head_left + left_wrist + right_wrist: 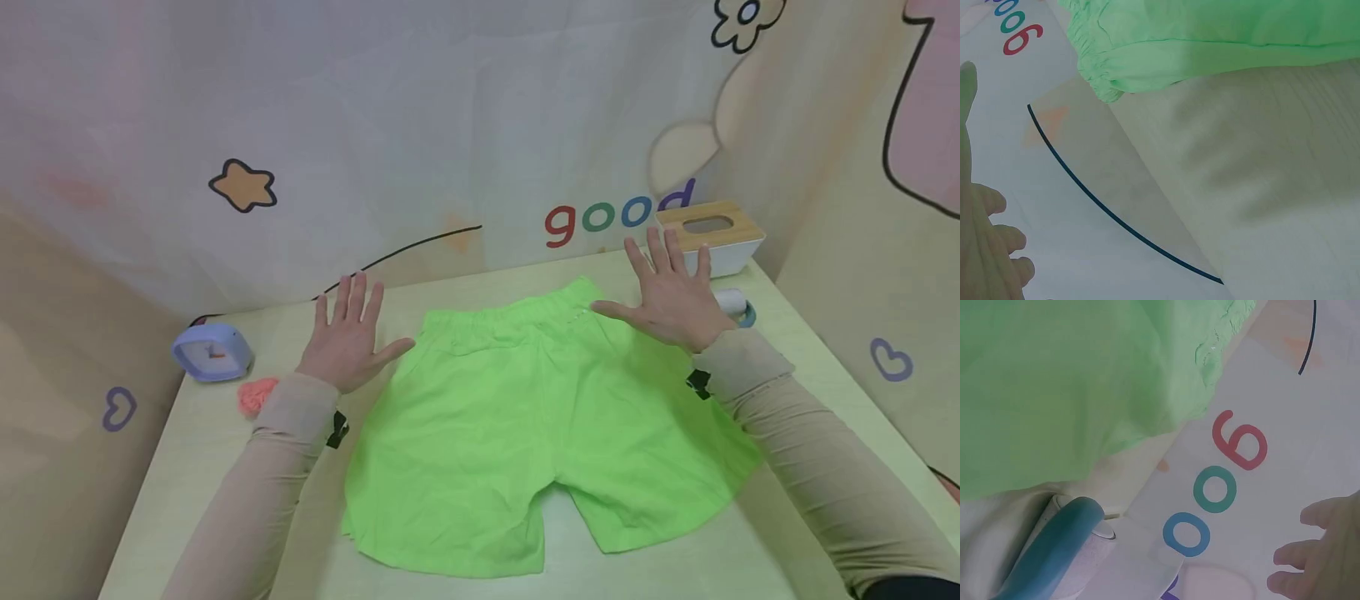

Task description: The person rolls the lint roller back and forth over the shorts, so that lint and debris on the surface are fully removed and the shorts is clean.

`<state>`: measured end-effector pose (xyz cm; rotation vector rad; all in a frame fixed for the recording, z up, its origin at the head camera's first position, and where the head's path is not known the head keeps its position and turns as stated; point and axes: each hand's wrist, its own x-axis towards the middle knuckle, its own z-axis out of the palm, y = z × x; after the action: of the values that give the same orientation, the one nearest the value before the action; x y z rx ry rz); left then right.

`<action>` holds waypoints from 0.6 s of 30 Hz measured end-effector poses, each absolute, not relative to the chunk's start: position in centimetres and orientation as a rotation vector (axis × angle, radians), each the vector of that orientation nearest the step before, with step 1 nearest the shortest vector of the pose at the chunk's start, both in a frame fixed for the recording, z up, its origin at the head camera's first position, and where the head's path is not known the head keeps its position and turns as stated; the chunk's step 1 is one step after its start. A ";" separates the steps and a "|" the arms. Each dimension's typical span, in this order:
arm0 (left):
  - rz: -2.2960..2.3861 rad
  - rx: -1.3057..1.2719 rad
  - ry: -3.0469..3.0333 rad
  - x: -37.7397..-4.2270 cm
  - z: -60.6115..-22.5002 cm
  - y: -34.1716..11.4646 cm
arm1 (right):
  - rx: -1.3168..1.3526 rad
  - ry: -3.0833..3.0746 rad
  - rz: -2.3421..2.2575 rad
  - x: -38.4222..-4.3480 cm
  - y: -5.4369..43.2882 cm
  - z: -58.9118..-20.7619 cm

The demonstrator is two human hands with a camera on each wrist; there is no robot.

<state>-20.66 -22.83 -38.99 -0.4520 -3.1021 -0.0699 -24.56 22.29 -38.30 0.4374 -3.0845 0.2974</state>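
Observation:
Bright green shorts lie spread on the table, the gathered waistband toward the back wall and both legs toward me. My left hand is raised with fingers spread, just left of the waistband, holding nothing. In the left wrist view, part of that hand shows at the left edge, apart from the shorts. My right hand also hovers with spread fingers, above the right end of the waistband and partly covering the shorts' far side. Its fingertips appear at the right of the right wrist view, touching nothing.
A blue-purple clock and a coral fuzzy bundle sit at the left. At the back right stand a tissue box with a wooden lid and a white roller with a teal handle. A printed curtain hangs behind the table.

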 end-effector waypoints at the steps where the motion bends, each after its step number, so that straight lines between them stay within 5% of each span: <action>1: -0.065 -0.457 -3.101 -20.5 -39.0 -22.9 | 0.433 -3.087 0.299 -24.4 22.3 -38.3; 6: -0.211 -0.507 -3.133 -18.6 -39.3 -23.0 | 0.373 -3.091 0.417 -22.8 22.7 -37.9; 18: -0.716 -0.584 -3.207 -7.4 -44.1 -23.5 | 0.126 -3.070 0.618 -15.6 27.5 -40.1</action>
<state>-7.41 -23.54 -44.15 -0.5842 -3.2074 -0.7163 -15.58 27.50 -40.06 0.1263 -3.0705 0.6177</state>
